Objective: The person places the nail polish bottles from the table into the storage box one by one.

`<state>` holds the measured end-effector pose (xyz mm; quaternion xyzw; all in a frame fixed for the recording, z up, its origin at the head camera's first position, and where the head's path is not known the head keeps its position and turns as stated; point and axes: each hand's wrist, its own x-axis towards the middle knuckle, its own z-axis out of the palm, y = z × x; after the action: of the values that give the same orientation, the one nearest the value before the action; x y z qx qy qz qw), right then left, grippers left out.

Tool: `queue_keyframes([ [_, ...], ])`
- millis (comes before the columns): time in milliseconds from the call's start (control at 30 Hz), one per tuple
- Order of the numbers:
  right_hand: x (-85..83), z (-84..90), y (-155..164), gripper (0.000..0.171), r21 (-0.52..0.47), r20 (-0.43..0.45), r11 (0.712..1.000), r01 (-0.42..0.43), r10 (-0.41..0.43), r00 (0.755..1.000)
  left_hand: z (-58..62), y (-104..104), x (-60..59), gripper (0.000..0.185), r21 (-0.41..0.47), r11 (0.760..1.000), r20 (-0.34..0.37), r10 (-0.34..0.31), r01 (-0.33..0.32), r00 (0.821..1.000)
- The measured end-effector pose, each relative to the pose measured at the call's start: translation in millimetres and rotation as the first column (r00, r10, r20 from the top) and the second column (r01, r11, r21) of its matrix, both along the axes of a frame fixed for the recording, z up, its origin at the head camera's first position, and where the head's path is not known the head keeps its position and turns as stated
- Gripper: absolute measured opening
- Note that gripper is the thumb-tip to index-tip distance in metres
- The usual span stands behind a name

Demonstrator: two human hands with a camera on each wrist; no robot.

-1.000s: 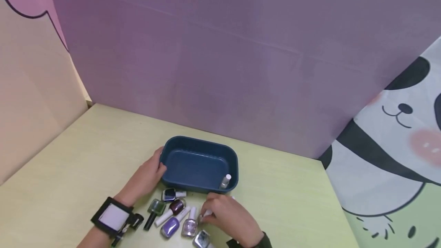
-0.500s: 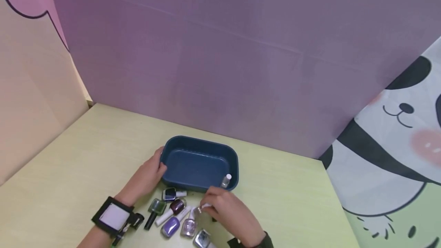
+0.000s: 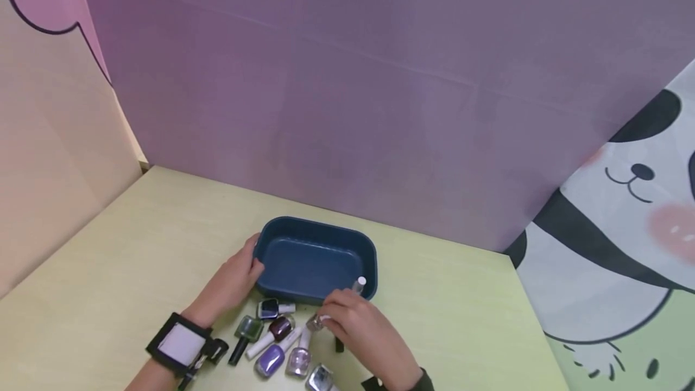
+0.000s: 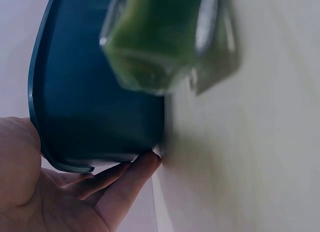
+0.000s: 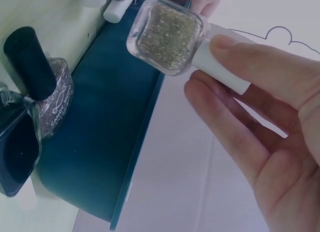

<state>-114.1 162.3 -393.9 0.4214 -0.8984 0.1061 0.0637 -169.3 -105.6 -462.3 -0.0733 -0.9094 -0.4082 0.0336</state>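
The tray [image 3: 317, 258] sits just beyond the right hand [image 3: 362, 332], with the left hand [image 3: 230, 282] on its left wall. Bottles [image 3: 277, 343] lie on the worktop [image 3: 108, 258] left of the right hand.

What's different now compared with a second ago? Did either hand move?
The right hand picked a glitter bottle up by its white cap from the pile on the table and carried it up toward the blue tray's near rim. The left hand stayed on the tray's left end; the bottle in the tray and the others lying in front didn't move.
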Motion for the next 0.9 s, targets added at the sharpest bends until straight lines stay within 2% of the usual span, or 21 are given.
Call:
queue_keyframes([
  [267, -1.7, 2.1, -0.1, 0.013, -0.015, -0.029, 1.0, 0.01, -0.01, 1.0, 0.0, -0.2, -1.3, 0.061, -0.006, 1.0, -0.01, 0.003, -0.003, 1.0],
  [467, -3.6, 3.2, 0.4, 0.013, -0.025, -0.093, 1.0, -0.005, 0.002, 0.996, 0.2, -1.3, -1.4, 0.06, -0.006, 1.0, -0.006, 0.006, -0.006, 1.0],
  [667, -3.7, 5.0, 1.9, 0.014, -0.073, -0.085, 0.996, 0.045, -0.051, 0.995, 0.9, -1.3, -1.7, 0.061, -0.004, 1.0, 0.008, 0.005, -0.005, 1.0],
  [900, -5.3, 5.3, 3.8, 0.014, -0.106, -0.123, 0.992, 0.068, -0.081, 0.989, 0.2, -1.3, -2.6, 0.062, -0.003, 1.0, 0.018, 0.009, -0.009, 1.0],
])
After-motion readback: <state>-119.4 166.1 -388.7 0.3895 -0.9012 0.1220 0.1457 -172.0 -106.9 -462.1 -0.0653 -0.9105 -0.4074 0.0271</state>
